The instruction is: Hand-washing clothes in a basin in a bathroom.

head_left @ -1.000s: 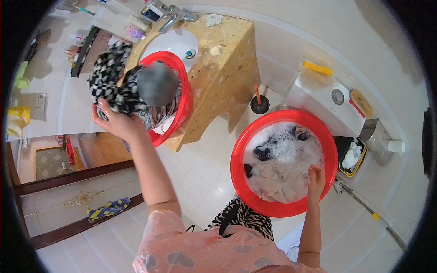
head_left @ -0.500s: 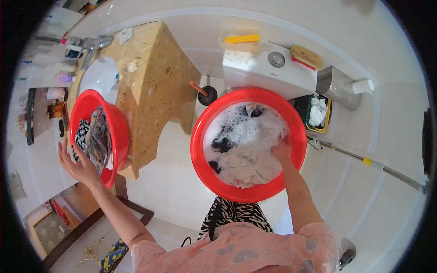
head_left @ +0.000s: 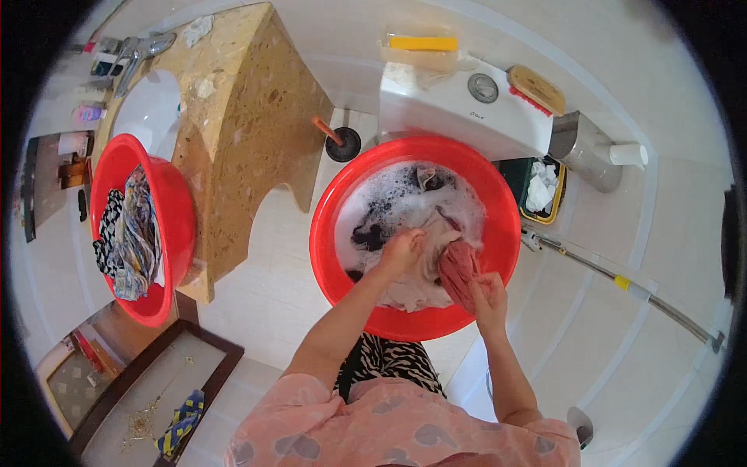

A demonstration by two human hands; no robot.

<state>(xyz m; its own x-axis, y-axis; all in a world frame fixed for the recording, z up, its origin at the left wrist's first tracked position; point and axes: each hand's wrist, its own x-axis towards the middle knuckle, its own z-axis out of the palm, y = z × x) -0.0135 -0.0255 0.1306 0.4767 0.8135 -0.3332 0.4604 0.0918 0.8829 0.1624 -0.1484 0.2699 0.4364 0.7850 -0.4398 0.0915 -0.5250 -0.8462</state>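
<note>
Right hand (head_left: 489,302) grasps pink cloth (head_left: 457,268) (left hand (head_left: 402,250), curled at suds (head_left: 359,204): grip cannot be told) and should keep it over the tub (head_left: 323,237), containing drips.

The cloth (head_left: 457,268) I hold is dusky pink; my tub (head_left: 405,324) is plain red, its foam (head_left: 468,194) white; the pale garment (head_left: 412,292) is beige, the dark garment (head_left: 368,237) black; my basin (head_left: 177,218) is red too; the checked cloth (head_left: 110,227) is black and white, the twisted cloth (head_left: 138,249) grey, blue and yellow; my shirt (head_left: 350,428) is pink with grey hearts; my trousers (head_left: 405,366) are black and white, zebra-striped.
</note>
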